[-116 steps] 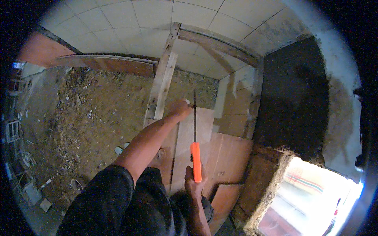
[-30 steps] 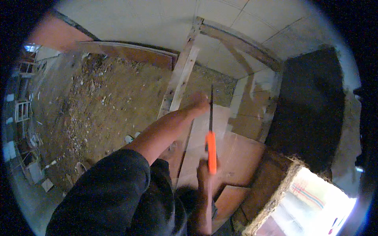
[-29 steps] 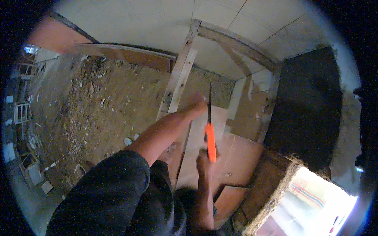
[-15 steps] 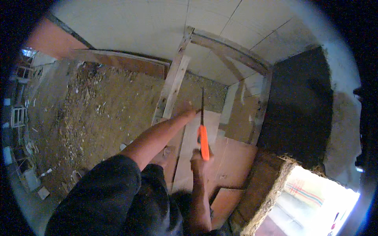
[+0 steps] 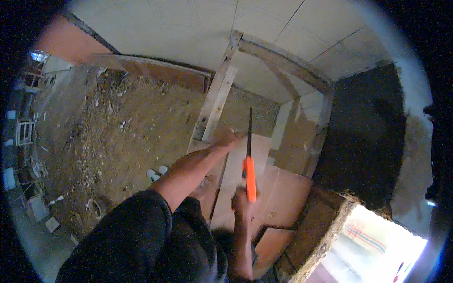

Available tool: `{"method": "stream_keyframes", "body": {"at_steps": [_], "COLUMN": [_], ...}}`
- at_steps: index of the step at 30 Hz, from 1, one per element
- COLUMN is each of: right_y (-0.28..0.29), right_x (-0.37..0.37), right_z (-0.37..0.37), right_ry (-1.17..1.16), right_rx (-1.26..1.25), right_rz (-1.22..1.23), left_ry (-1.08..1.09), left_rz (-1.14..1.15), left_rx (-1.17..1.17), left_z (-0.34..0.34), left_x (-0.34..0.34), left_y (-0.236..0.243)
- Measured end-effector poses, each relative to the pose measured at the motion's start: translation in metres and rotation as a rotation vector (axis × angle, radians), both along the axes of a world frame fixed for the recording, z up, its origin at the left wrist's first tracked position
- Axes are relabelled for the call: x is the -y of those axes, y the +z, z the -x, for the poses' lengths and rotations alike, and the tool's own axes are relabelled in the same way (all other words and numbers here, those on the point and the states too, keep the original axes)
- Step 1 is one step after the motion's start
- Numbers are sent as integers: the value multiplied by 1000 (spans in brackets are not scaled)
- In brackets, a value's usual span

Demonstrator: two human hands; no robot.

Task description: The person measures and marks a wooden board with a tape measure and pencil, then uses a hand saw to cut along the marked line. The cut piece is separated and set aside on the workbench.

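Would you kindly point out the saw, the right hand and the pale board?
Saw (image 5: 249, 166): head view, on the upper part of its orange handle.
Right hand (image 5: 241, 201): head view, on the middle of the hand.
Pale board (image 5: 232, 180): head view, on its flat face.

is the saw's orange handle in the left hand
No, the right hand grips the saw's orange handle, while the left hand is to the left of the blade.

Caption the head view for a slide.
Right hand gripping an orange-handled saw, left hand near its blade, over a pale board.
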State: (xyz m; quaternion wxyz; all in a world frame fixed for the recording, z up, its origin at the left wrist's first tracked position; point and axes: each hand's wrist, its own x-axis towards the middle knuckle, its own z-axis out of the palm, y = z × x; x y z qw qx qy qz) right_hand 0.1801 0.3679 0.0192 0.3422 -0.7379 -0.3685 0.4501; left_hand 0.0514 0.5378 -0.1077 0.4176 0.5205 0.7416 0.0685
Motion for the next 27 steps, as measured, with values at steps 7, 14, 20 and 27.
{"method": "stream_keyframes", "body": {"at_steps": [7,14,20,27], "right_y": [24,-6,13,15], "right_x": [64,-5,3,53], "right_z": [-14,-9,-4,-21], "right_ry": [60,46,-90,-59], "right_rx": [157,85,-150,-176], "right_rz": [-89,135,181,272], "left_ry": [-33,20,17,-76], "left_rz": [-37,-138,-173,-55], "left_rx": [-8,-48,-32,-11], "left_z": [1,-8,-7,-5], "left_x": [-6,0,-2,6], "left_y": [-23,-54,-82,-95]}}
